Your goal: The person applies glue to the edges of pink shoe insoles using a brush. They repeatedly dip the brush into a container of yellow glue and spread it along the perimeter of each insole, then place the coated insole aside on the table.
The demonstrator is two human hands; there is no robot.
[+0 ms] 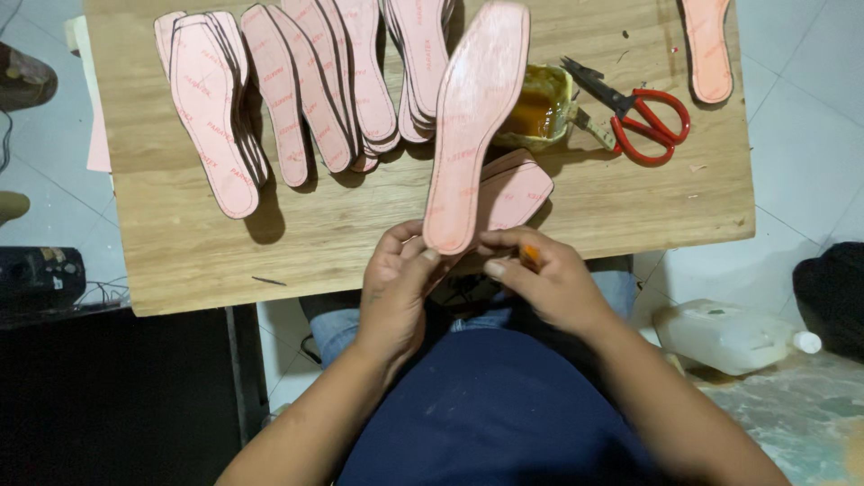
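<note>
Two hands' fingers (closed) around pink insole

A wooden board fills the upper frame. Overlapping insoles lie across its upper left. Right of them sits a glue pot, then scissors, with a lone insole at the upper right. Both hands hold one insole upright at the board's near edge. A plastic jug lies on the floor, lower right.
</note>
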